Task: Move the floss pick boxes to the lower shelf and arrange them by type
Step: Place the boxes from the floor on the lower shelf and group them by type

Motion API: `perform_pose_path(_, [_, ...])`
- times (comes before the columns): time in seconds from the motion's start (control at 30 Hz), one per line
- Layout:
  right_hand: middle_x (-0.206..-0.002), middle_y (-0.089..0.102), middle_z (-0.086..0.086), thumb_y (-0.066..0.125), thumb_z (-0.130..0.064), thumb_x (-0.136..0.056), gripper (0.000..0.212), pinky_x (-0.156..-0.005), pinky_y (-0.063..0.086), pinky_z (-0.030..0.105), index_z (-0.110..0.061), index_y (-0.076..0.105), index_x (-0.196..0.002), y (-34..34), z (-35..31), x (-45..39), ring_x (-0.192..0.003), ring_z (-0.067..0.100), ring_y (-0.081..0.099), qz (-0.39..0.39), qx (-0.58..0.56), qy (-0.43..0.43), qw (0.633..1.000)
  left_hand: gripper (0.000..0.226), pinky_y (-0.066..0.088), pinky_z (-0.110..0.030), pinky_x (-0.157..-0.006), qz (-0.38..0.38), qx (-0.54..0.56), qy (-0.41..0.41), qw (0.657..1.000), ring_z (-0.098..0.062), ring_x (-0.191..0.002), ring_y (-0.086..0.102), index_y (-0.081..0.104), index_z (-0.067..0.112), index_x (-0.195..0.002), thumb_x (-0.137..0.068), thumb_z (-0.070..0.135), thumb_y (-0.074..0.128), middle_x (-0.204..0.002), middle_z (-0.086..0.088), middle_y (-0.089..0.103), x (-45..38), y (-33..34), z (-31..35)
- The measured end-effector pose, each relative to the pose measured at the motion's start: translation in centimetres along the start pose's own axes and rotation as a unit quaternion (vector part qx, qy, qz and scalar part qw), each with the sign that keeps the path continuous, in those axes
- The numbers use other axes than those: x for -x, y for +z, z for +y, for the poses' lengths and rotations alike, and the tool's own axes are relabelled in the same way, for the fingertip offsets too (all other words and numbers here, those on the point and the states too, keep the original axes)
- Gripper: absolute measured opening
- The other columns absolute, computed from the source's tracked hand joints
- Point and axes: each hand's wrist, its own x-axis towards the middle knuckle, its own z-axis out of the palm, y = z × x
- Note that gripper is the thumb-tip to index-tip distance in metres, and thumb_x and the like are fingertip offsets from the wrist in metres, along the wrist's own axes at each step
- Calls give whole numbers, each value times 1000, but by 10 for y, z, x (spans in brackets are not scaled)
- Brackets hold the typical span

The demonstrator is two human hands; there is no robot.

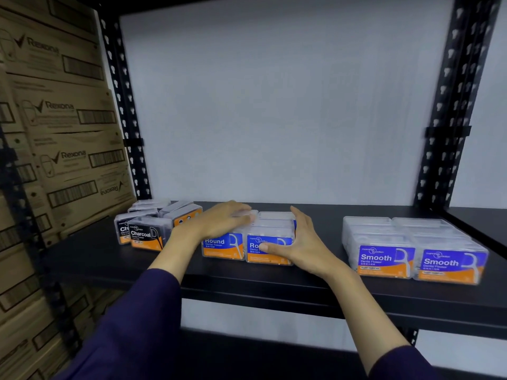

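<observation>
Clear floss pick boxes stand in three groups on the black shelf (274,286). Black-labelled Charcoal boxes (145,237) sit at the left, some turned askew behind them. Blue Round boxes (270,249) stand in the middle, in two rows. Smooth boxes (411,256) form a tidy block at the right. My left hand (222,219) lies flat on top of the left Round row, fingers spread. My right hand (296,242) presses against the right side of the Round group, thumb across the front label.
Stacked brown Rexona cartons (63,133) fill the left side beside the black perforated upright (123,105). Another upright (450,105) stands at the right. A white wall backs the shelf. A lower black shelf edge (247,352) shows below.
</observation>
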Motion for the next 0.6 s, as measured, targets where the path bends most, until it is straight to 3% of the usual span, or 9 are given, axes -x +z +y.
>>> perform_pose_path(0.1, [-152,15,-5,82,-48,-65,115,-107,34,23,-18,11,-151,0,0,1,-132,4,30,-5,6,-4,1000,46,40,-25,-85,0,2,0,1000,-14,-118,51,47,27,-137,-96,48,46,-143,2,46,0,0,6])
perform_pose_path(0.2, [-151,15,-5,82,-45,-67,113,-102,33,19,-18,11,-151,-1,0,2,-125,0,29,-8,13,-7,1000,44,42,-25,-81,5,9,2,1000,-9,-107,53,51,28,-132,-95,51,47,-139,4,49,0,1,4])
perform_pose_path(0.3, [-155,14,-5,82,-47,-65,120,-103,35,21,-19,5,-152,-1,-1,1,-132,4,31,-10,8,-2,1000,45,41,-29,-92,106,88,10,990,-11,-115,53,57,30,-125,-92,57,46,-136,6,52,2,5,-5])
perform_pose_path(0.4, [-153,27,-4,82,-57,-56,138,-104,43,27,-22,-10,-152,-1,0,-1,-129,8,44,-22,-14,19,999,50,38,-31,-99,218,279,-37,934,-14,-119,51,53,25,-132,-93,55,46,-136,5,53,10,13,-15])
perform_pose_path(0.47, [-147,40,-5,82,-55,-58,141,-97,48,25,-21,-20,-149,-1,-1,-2,-119,7,53,-33,-25,36,998,54,41,-34,-101,218,374,-92,897,-14,-114,56,52,23,-133,-92,57,47,-129,6,57,16,24,-20])
perform_pose_path(0.6, [-138,52,-4,80,-52,-64,138,-92,50,22,-18,-25,-147,0,-1,-2,-111,6,59,-28,-37,46,998,29,54,-35,-85,184,530,-146,815,-19,-90,68,59,24,-103,-93,50,51,-95,-1,70,22,32,-24])
